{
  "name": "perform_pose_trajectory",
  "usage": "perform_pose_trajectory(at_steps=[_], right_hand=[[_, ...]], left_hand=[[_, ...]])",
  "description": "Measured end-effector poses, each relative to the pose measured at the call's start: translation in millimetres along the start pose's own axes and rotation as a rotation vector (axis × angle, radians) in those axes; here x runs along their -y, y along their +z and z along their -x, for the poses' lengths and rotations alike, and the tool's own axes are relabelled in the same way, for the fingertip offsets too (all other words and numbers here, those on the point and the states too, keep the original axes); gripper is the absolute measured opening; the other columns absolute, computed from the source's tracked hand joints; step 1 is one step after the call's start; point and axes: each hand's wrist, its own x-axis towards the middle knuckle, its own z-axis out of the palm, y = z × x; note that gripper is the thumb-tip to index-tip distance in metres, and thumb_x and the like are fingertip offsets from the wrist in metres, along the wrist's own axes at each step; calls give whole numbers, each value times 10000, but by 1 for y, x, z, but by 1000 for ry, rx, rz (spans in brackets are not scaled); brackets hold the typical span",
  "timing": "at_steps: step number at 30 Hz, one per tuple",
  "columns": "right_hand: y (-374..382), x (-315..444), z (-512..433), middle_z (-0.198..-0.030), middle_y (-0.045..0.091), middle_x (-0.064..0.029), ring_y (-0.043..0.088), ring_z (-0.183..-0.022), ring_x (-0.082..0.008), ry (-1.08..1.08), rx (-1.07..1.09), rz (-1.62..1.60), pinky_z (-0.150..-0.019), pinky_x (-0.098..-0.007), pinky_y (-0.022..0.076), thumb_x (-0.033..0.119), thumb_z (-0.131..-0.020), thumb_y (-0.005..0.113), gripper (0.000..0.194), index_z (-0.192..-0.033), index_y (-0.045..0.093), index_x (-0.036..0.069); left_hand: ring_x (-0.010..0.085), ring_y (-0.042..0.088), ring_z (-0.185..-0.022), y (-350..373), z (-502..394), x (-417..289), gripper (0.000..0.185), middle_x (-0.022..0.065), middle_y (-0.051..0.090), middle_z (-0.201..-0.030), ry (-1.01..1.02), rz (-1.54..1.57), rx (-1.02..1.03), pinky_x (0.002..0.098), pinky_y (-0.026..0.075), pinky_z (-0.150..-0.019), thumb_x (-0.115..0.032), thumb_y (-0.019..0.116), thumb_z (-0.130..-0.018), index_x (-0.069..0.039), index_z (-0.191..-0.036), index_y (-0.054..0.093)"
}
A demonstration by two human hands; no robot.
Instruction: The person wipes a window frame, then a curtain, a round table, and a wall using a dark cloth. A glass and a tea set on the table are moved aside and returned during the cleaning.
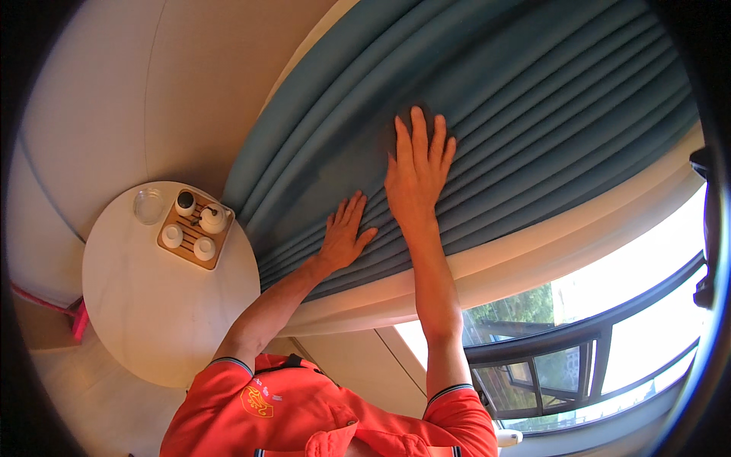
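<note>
A blue-green pleated curtain (514,114) hangs in long folds before me, with a cream curtain (514,254) along its window-side edge. My left hand (344,234) lies flat against the blue-green fabric, its fingers a little apart and the thumb out to the side. Farther up the curtain, my right hand (418,171) rests palm-down on the cloth with spread fingers. Neither hand grips a fold. Both palms are hidden from view.
At left stands a round white table (148,308) bearing a glass dish (149,206) and a wooden tea tray (188,260) with a white teapot (213,218) and cups. A dark-framed window (602,354) with an open pane is at lower right. A wall (188,85) rises behind the table.
</note>
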Motion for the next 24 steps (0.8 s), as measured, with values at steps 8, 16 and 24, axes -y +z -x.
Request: perform_pose_trajectory(at_steps=[8, 16, 24], right_hand=[[67, -19, 17, -1550, 519, -96, 376, -1497, -390, -18, 96, 86, -1200, -616, 265, 197, -965, 678, 455, -1395, 620, 60], [93, 0, 59, -1574, 493, -109, 354, -1516, -383, -85, 215, 59, -1214, -607, 249, 207, -981, 647, 433, -1378, 635, 33], [116, 21, 95, -1607, 443, -150, 301, -1540, -393, -111, 294, -82, -1256, -566, 192, 113, -940, 525, 511, -1434, 594, 0]], left_hand=[[441, 169, -1579, 1, 3, 4, 819, 159, 143, -1742, -33, 4, 18, 654, 179, -1221, -488, 537, -1054, -75, -1666, 183], [443, 199, -1566, 13, 18, 26, 858, 154, 151, -1738, -71, -33, -20, 684, 209, -1201, -523, 554, -1043, -71, -1665, 173], [448, 231, -1559, 13, 32, 44, 860, 196, 200, -1723, -131, -96, -109, 655, 250, -1176, -491, 586, -1030, -36, -1654, 206]])
